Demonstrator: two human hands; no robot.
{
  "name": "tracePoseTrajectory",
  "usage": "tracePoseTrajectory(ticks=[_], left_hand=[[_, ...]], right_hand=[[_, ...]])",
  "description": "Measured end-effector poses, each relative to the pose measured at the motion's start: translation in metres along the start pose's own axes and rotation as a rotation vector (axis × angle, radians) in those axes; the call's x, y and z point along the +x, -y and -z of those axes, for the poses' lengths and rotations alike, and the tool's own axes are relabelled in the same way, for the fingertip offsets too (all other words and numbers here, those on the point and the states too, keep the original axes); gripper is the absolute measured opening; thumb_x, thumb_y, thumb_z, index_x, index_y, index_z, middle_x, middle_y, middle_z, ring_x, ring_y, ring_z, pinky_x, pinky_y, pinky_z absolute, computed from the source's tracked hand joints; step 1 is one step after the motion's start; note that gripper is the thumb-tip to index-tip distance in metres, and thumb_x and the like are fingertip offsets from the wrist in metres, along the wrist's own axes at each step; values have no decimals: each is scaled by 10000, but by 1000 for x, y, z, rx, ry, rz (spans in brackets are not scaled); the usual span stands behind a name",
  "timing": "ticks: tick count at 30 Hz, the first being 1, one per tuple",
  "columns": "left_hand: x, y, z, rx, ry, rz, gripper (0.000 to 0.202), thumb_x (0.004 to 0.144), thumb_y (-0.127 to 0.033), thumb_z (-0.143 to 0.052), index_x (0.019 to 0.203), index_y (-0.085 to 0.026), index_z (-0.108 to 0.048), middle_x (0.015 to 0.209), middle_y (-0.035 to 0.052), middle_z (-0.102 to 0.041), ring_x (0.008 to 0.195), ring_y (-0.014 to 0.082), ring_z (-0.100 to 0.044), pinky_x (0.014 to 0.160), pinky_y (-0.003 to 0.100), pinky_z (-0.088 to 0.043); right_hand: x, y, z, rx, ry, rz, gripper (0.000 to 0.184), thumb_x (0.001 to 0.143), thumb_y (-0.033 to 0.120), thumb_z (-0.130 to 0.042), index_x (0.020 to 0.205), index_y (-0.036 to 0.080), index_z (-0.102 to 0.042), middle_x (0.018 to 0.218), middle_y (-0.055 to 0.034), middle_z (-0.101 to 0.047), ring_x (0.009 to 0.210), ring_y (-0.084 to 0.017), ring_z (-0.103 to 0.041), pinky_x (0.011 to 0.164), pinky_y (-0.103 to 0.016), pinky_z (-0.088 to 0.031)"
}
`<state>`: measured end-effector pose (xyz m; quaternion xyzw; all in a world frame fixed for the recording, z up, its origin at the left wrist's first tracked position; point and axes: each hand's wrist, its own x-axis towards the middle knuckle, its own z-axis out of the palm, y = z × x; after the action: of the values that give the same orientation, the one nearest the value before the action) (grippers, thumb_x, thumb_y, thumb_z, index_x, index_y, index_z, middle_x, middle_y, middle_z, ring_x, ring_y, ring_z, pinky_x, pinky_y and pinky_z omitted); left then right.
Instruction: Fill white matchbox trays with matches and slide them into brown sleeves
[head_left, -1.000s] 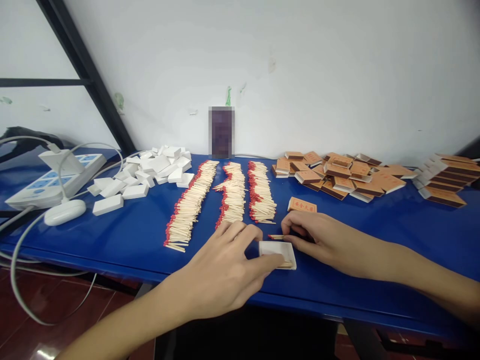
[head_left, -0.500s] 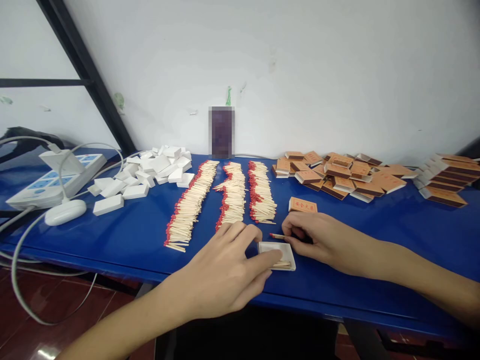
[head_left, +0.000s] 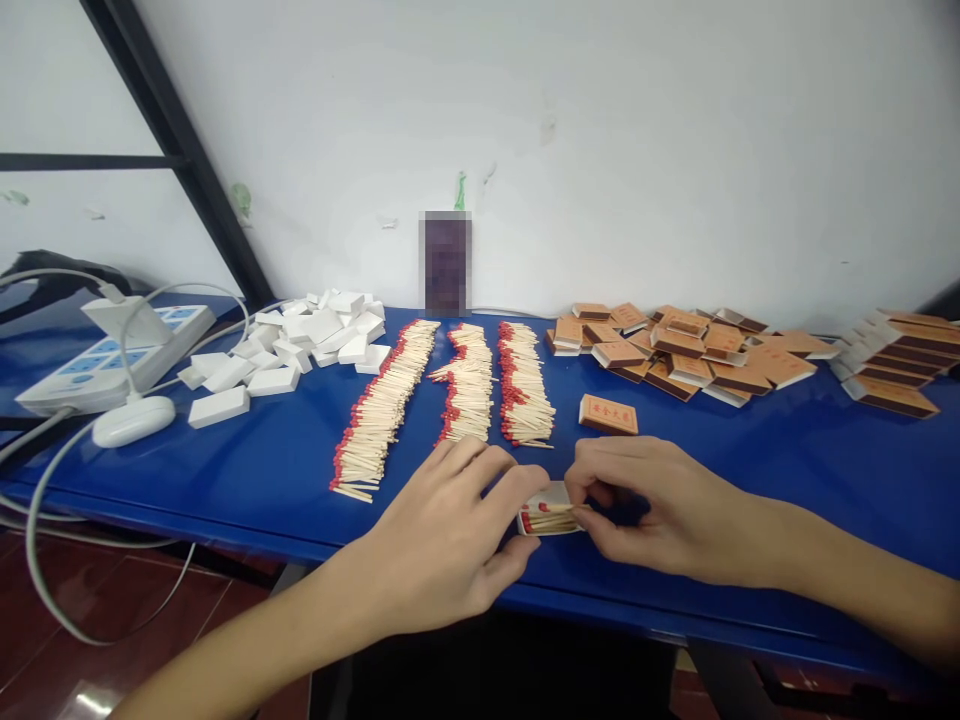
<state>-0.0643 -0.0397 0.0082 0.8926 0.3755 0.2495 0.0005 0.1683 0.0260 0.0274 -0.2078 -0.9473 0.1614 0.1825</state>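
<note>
Matchsticks [head_left: 559,509], slim, wooden, in right hand's [head_left: 652,505] pinch; rectangular white tray [head_left: 555,493] in left hand's [head_left: 454,540].

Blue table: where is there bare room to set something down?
One bare patch lies between the white boxes, leftmost match row and front edge; another between the right forearm, lone matchbox and orange pile. It's crowded along the back and front middle, where the left hand and right hand are at a small tray.
</note>
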Motion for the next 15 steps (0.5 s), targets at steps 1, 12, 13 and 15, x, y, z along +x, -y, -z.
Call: tracePoseTrajectory(ticks=[1,12,13,15], left_hand=[[0,0,-1,1,-6,-7,230,959,-228,-558,1179,-167,-529,1052,69,-608,990,232,-541,924,407,-460],[0,0,-1,8,-50,-36,224,965,-241,-556,1164,-183,-642,1034,80,-607,957,215,-547,888,391,-488],[0,0,-1,6,-47,-36,220,965,-241,-556,1157,-182,-646,1036,79,-607,958,214,-546,894,392,-483],[-1,1,-2,12,-40,-33,212,966,-246,-553,1143,-181,-652,1040,78,-606,958,217,-544,900,397,-472]], right_hand=[[0,2,-1,-3,-4,10,142,852,117,-534,744,209,-520,652,44,-503,569,-100,-457,547,-227,-356],[-1,6,-6,-97,-20,35,125,892,143,-534,803,190,-609,710,1,-595,616,-133,-508,606,-281,-379],[-2,6,-6,-101,-21,37,124,892,142,-535,809,189,-614,709,3,-587,616,-132,-505,604,-281,-375],[-2,4,-6,-106,-17,45,124,896,140,-531,830,186,-626,710,4,-569,617,-133,-500,605,-282,-373]])
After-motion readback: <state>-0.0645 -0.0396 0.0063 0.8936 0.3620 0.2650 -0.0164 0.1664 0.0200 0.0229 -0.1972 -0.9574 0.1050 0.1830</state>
